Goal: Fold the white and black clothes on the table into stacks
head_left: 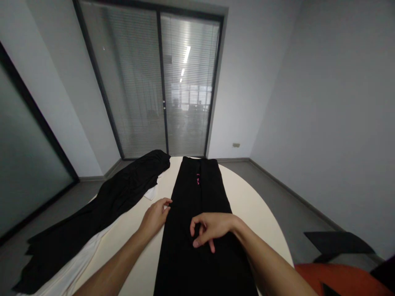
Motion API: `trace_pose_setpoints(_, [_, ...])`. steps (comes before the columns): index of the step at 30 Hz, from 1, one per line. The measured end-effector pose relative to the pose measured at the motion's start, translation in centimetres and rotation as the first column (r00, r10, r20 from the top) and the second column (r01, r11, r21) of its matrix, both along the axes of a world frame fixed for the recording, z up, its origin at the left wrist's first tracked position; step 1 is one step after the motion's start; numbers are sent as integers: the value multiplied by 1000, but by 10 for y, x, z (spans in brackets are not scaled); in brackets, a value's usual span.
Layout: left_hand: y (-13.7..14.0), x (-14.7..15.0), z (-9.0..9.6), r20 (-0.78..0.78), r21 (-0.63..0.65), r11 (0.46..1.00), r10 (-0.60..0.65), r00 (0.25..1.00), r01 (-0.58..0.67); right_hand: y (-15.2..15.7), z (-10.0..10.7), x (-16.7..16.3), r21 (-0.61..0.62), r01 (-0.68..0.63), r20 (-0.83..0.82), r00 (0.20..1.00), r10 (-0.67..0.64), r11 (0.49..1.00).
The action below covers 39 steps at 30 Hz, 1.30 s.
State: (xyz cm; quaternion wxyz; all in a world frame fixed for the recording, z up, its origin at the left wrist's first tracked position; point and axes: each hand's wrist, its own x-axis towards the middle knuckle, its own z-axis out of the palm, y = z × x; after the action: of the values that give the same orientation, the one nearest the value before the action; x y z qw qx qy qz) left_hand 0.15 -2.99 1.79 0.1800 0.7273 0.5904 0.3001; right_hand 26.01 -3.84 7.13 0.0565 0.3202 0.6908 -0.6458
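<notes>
While the left hand (155,217) touched the garment (191,201), grip unclear, the right hand (212,226) curled loosely over it, released.

Middle garment (185,263) cropped below; pink marks (198,179) apparently unreadable

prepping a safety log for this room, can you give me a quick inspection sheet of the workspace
surface: pale table with a curved edge
job's things: flat black garment laid lengthwise, small pink marks near its far end
clutter: rumpled black garment at left, white cloth partly under it
left hand: at the flat garment's left edge; grip unclear
right hand: loosely curled over the flat garment; contact unclear
cables: nothing seen
surroundings: glass partition with blinds ahead, plain wall at right, orange chair seat at lower right
</notes>
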Motion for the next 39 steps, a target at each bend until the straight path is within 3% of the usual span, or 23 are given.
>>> trace_pose_setpoints(3, [-4,0,1,-71,72,997,-20,997,25,-4,5,-2,-74,-108,-2,994,108,991])
trace_pose_setpoints(8, [-11,3,4,-138,79,995,-44,989,56,-3,7,-8,-114,-245,-93,968,235,963])
trace_pose_setpoints(12, [-18,8,15,-198,97,993,-41,979,61,-4,16,-5,-206,-279,-14,959,282,938])
trace_pose_setpoints(17, [-27,7,31,-283,-83,992,-114,952,95,-7,16,-8,-228,-348,13,933,360,909])
trace_pose_setpoints(20, [-27,-1,33,-274,-159,979,-165,948,124,-7,8,-15,-216,-391,-67,920,386,895])
trace_pose_setpoints(24, [-22,-8,30,-229,-163,976,-183,956,147,-6,8,-20,-240,-402,-221,909,354,883])
trace_pose_setpoints(28, [-23,-4,35,-242,-124,977,-198,950,172,-9,19,-18,-290,-515,-129,856,500,807])
trace_pose_setpoints(35, [-42,10,50,-227,-224,876,-472,852,426,-18,18,-28,-326,-584,-87,801,592,743])
trace_pose_setpoints(39, [-43,9,49,-234,-252,869,-481,845,426,-20,11,-30,-333,-586,-86,799,595,738])
